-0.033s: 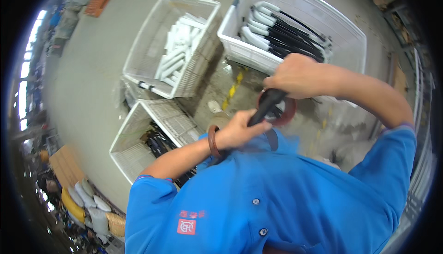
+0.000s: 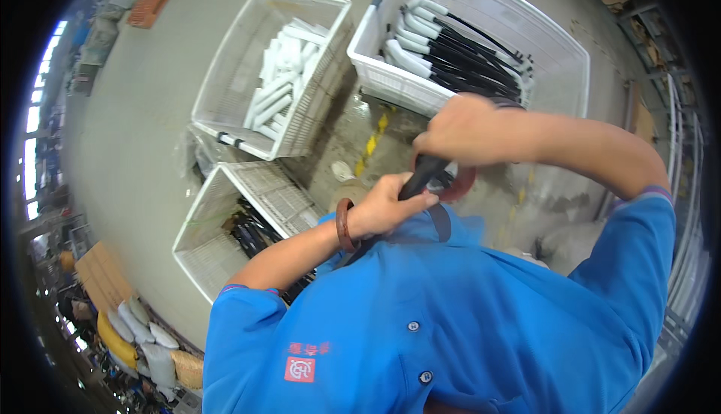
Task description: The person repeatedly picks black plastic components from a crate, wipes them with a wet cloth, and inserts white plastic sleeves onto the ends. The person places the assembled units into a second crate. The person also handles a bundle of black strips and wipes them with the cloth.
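My left hand (image 2: 389, 205), with a brown bangle at its wrist, wraps round a dark black rod (image 2: 424, 176) held aslant before my chest. Higher up, my right hand (image 2: 467, 130) is closed at the rod's upper end, blurred by motion; its fingertips are mostly hidden. A dark length (image 2: 359, 252) shows below the left wrist, beside my blue shirt. Behind the rod is a reddish round container (image 2: 462, 185), partly covered by my hands. Just beyond my right hand, several black rods with white curved ends (image 2: 451, 53) lie in a white crate (image 2: 552, 42).
Another white crate (image 2: 218, 76) at the far left holds white tubular pieces (image 2: 279, 83). Nearer, a third crate (image 2: 197, 226) contains black pieces (image 2: 251, 226). Yellow tape (image 2: 372, 143) marks the floor. Sacks (image 2: 120, 339) and cardboard (image 2: 104, 275) lie at left; shelving stands at right.
My right hand has shifted slightly left and down, nearer my left hand, so less of the rod shows between them. The whole view has slid a little.
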